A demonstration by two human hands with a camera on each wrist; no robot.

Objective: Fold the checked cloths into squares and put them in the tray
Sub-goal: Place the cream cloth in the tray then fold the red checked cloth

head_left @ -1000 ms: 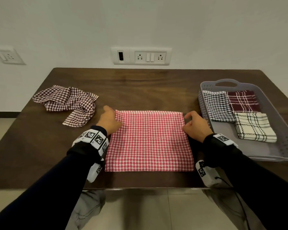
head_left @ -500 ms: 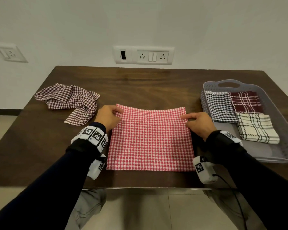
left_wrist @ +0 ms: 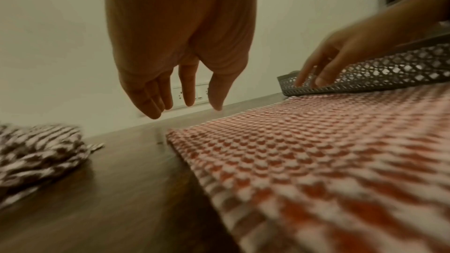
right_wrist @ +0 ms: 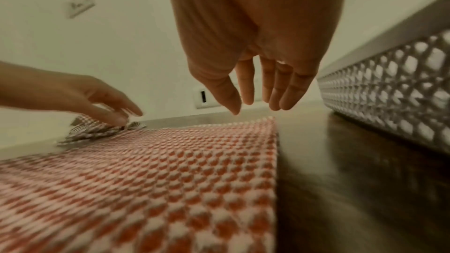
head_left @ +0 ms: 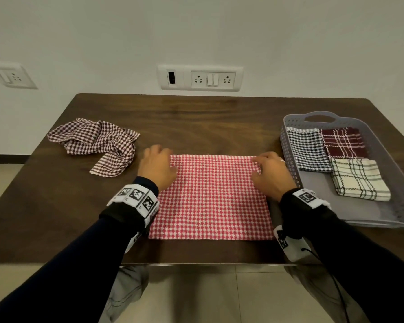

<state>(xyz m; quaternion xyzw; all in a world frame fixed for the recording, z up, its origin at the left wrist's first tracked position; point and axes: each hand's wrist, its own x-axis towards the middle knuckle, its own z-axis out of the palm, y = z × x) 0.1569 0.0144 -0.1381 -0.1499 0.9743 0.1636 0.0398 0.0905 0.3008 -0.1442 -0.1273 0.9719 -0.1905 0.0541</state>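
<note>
A red checked cloth [head_left: 210, 197] lies folded flat on the wooden table [head_left: 196, 127], near its front edge. My left hand [head_left: 158, 164] hovers just above the cloth's far left corner, fingers straight and holding nothing [left_wrist: 187, 103]. My right hand [head_left: 269, 169] is over the far right corner, also with straight, empty fingers [right_wrist: 253, 101]. A brown checked cloth [head_left: 96, 145] lies crumpled at the left. The grey perforated tray [head_left: 350, 208] at the right holds three folded cloths: black checked [head_left: 308, 150], maroon [head_left: 341, 142] and cream [head_left: 357, 180].
The tray's near wall [right_wrist: 389, 88] stands close to my right hand. A wall with socket plates [head_left: 200, 78] runs behind the table. The front half of the tray floor is bare. Bare wood lies between the cloths and the wall.
Both hands pinched the red cloth's far corners before; they have let go and now hover above them with straight fingers. The far edge has settled flat.
</note>
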